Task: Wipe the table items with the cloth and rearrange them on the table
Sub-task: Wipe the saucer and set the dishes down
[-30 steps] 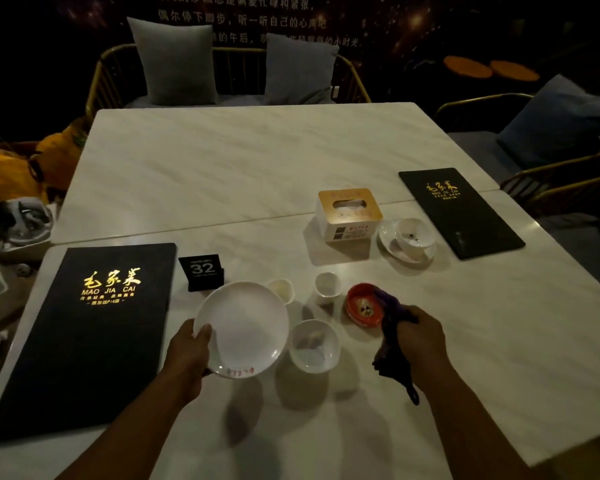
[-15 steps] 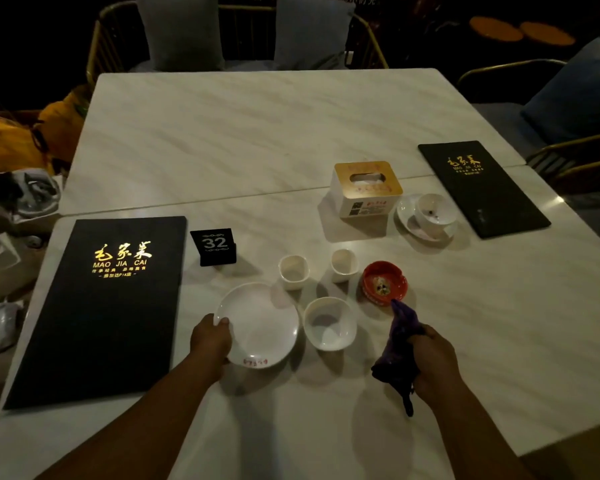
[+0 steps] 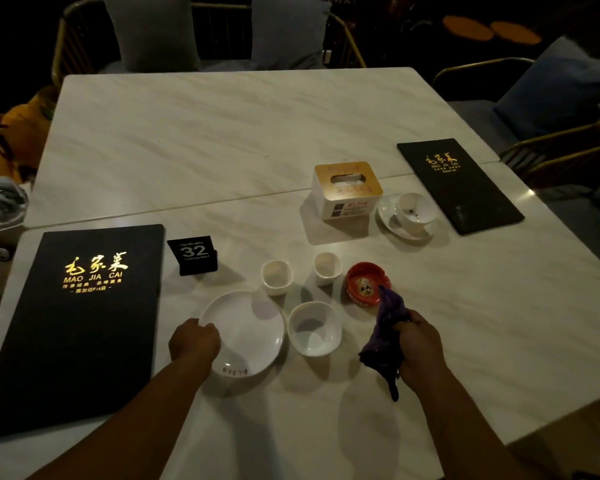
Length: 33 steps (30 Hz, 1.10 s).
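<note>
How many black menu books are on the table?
2. The left menu lies beside the number sign; the right menu lies far right, next to the saucer. None seems hidden.

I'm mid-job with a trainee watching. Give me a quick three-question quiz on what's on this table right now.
1. True or false: the right hand grips the purple cloth.
2. Which number is on the black table sign? A) 23 B) 32 C) 52
3. Fill in: the left hand holds the rim of the white ____.
Key: 1 true; 2 B; 3 plate.
</note>
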### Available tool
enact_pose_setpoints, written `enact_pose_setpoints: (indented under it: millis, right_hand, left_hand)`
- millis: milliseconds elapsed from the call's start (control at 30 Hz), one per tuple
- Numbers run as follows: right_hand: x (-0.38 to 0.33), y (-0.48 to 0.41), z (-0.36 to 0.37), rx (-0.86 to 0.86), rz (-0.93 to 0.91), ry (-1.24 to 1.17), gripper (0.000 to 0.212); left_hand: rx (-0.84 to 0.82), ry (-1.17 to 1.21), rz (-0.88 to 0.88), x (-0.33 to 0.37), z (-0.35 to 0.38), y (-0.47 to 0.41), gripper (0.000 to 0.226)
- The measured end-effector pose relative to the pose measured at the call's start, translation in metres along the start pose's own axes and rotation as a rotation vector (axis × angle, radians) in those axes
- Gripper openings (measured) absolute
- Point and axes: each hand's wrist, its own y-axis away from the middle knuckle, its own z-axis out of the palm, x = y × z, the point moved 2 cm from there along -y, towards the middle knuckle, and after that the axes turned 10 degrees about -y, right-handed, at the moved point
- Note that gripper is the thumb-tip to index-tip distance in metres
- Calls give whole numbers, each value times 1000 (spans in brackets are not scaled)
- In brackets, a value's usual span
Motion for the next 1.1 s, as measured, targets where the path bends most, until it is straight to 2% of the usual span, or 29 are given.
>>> enact_pose_setpoints:
  millis: [200, 500, 600, 667, 767, 933, 1000, 1100]
  right_hand:
    - [-6, -6, -9, 11, -7, -36, 34]
    - [-10, -9, -19, 5, -5, -96, 33]
    - [-11, -8, -20, -19, -29, -102, 31]
    - [-11, -7, -21, -27, -55, -94, 27]
    - [-11, -6, -25, -27, -92, -71, 16]
    - [-20, -14, -32, -61, -70, -131, 11]
    - [-25, -28, -37, -103, -43, -173, 17]
    - [-34, -56, -44, -242, 29, -292, 23]
  left_hand:
    - [30, 51, 14, -6, 2, -9, 23]
    - [32, 75, -21, -10, 1, -8, 39]
    - [109, 111, -39, 6, -9, 2, 48]
    - [204, 151, 86, 27, -14, 14, 42]
    - [284, 181, 426, 70, -7, 44, 23]
    - [199, 176, 676, 135, 18, 97, 5]
    - [156, 145, 771, 156, 34, 115, 8]
    - [73, -56, 899, 190, 65, 130, 34]
